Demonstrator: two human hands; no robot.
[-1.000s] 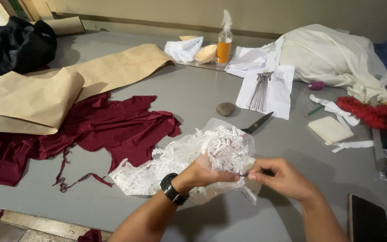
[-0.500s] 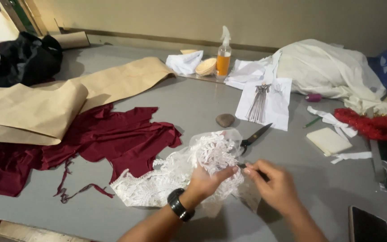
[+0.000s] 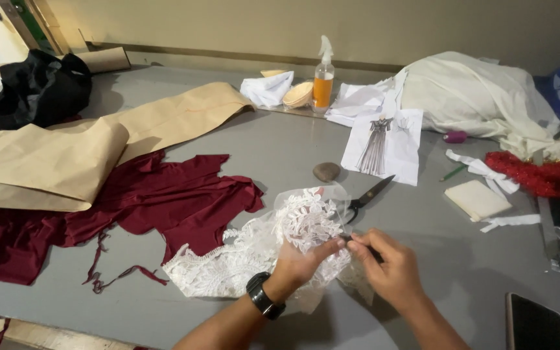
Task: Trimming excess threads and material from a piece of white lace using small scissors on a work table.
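Note:
A piece of white lace point(image 3: 254, 256) lies bunched on the grey table point(image 3: 280, 146) near its front edge. My left hand point(image 3: 301, 264), with a black watch on the wrist, grips the raised fold of the lace from below. My right hand point(image 3: 387, 266) pinches the lace's right edge, its fingertips meeting the left hand's, and a thin dark object shows under its fingers. Black-handled scissors point(image 3: 367, 198) rest on the table just behind the lace, partly hidden by it.
Dark red fabric point(image 3: 163, 198) and brown pattern paper point(image 3: 66, 152) spread on the left. A grey stone point(image 3: 326, 171), a dress sketch point(image 3: 382, 144), an orange spray bottle point(image 3: 323, 81), white cloth point(image 3: 474, 94), red trim point(image 3: 539, 175), a pad point(image 3: 478, 199) and a phone point(image 3: 539, 322) lie around.
The view has shifted slightly, so the table's contents sit a little lower and further left. Both hands have stayed on the lace, working its right edge with small finger movements.

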